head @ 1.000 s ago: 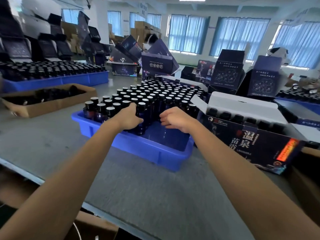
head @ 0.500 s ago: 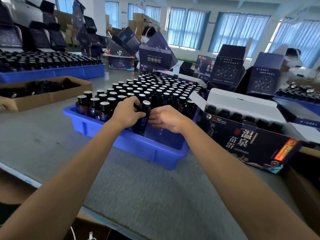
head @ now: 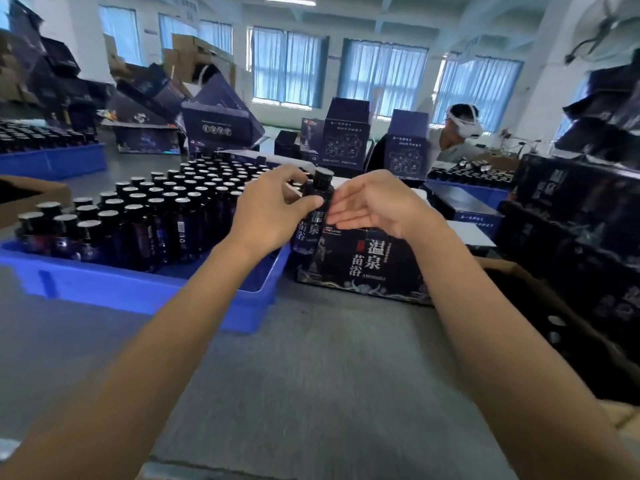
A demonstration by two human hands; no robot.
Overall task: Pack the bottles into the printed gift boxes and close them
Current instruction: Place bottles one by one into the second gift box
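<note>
My left hand [head: 272,209] grips a dark bottle [head: 313,216] with a black cap and white characters, lifted above the right end of the blue crate [head: 104,289]. My right hand [head: 372,202] is beside it, its straight fingers touching the bottle's right side. The crate holds several rows of the same black-capped bottles [head: 166,209]. Behind and below the hands stands the printed gift box [head: 367,268], dark with white characters on its front; its open top is mostly hidden by my hands.
Stacks of dark printed boxes [head: 588,216] stand at the right. Open upright boxes [head: 346,136] line the back, and a person [head: 457,133] works behind them. A brown carton [head: 554,323] sits at the right edge. Another blue crate [head: 52,161] is far left.
My left hand lifted one bottle out of the crate and carried it right toward the gift box. My right hand left the crate and came up beside it. The view swung right.
</note>
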